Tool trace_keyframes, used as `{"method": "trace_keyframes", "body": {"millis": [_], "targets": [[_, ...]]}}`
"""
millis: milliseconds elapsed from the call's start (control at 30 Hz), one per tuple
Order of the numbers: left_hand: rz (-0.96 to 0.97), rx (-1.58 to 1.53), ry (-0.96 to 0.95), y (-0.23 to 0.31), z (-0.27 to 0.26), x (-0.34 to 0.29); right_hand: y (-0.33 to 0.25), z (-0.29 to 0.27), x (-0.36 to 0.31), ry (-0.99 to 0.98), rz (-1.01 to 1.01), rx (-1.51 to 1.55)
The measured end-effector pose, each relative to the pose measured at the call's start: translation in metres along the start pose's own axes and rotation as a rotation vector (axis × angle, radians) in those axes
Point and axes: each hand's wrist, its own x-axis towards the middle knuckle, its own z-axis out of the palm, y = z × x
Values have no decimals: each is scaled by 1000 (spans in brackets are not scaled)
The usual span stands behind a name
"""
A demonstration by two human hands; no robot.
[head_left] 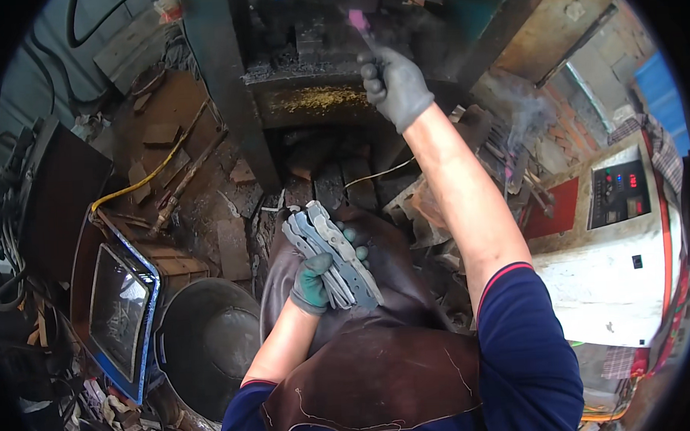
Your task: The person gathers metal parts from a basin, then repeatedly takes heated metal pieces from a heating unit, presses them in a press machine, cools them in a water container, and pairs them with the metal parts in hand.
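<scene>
Partly behind metal strips [335, 256], left hand [312, 284]

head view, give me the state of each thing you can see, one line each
Left hand, closed around metal pieces
Metal pieces, bundled side by side, grey
Right hand, raised, closed on a thin piece
Thin piece, far end glowing pink
Control panel, lit red
Bucket, open-topped
Leather apron, worn, draped over the lap

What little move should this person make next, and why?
Probably ease the right hand forward, bringing the pink-tipped piece further into the dark machine: the bright tip points inward and looks hot, while the left hand holds grey metal strips.
</scene>
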Motion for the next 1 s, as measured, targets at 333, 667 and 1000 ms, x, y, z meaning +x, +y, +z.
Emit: {"method": "trace_keyframes", "body": {"millis": [333, 667, 1000], "targets": [[30, 32, 49, 2, 3, -1, -10, 18, 38, 15, 29, -15], [-5, 19, 42, 3, 8, -3, 29, -61, -72, -148, -52, -351], [74, 108, 38, -5, 6, 9, 120, -80, -226, -307, -38, -1265]]}}
